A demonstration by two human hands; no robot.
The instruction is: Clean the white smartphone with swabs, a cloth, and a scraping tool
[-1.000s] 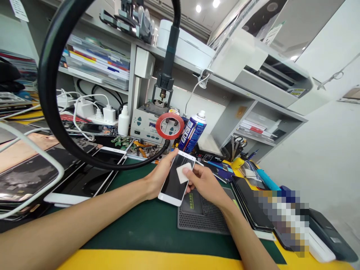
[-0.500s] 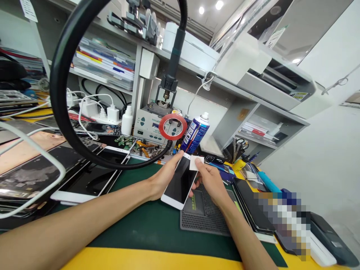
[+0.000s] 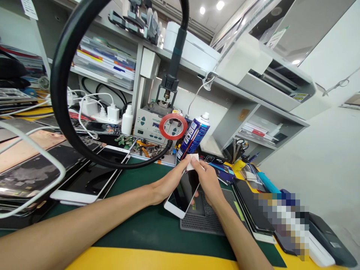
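A white-framed smartphone point(image 3: 182, 193) is held tilted above the green mat, its dark screen facing me. My left hand point(image 3: 171, 182) grips the phone along its left edge, with the thumb near the top. In my right hand point(image 3: 208, 178) is a small white wipe point(image 3: 192, 161), pinched and pressed at the phone's upper end. Both thumbs meet at the wipe. The hands cover the phone's top and part of its right edge. Some fingertips show behind the phone's right side.
A dark grey perforated pad point(image 3: 202, 221) lies under the phone. Behind stand a blue spray can point(image 3: 194, 135) and a grey hot-air station point(image 3: 149, 125) with a looping black hose point(image 3: 60, 93). White phones point(image 3: 90, 180) lie left; black devices point(image 3: 253, 206) lie right.
The phone has shifted slightly down and right. My right hand has moved the wipe a little left to the phone's top edge, where my left thumb now meets it.
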